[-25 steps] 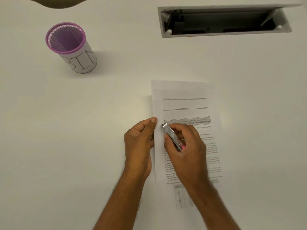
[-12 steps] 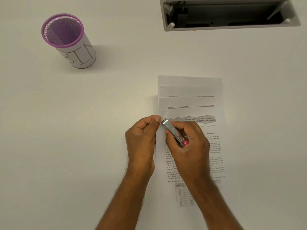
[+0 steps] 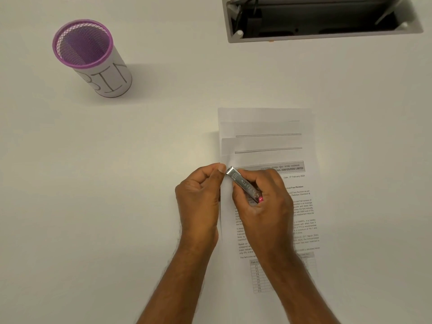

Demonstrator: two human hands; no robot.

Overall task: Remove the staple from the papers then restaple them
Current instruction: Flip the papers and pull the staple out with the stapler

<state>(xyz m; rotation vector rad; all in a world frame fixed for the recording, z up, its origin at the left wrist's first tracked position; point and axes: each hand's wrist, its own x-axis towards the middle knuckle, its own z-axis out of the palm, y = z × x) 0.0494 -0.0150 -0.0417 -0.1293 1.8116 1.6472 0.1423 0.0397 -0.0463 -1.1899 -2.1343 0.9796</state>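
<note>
Several printed sheets of paper point(image 3: 266, 141) lie fanned on the white desk, each top edge set a little lower than the one behind. My right hand point(image 3: 261, 209) grips a small silver stapler point(image 3: 243, 184) with a pink end, its nose at the top-left corner of the front sheet. My left hand point(image 3: 198, 197) pinches the left edge of the papers beside the stapler's nose, thumb and forefinger together. The staple itself is hidden by fingers and stapler.
A purple mesh cup point(image 3: 91, 57) wrapped in white paper marked "BIN" stands at the far left. A grey open cable hatch point(image 3: 320, 17) is set into the desk point(image 3: 117, 183) at the far right.
My hands and the stapler stay at the paper's top-left corner; only the camera view has shifted slightly. The stapler's nose sits a little closer to my left thumb.
</note>
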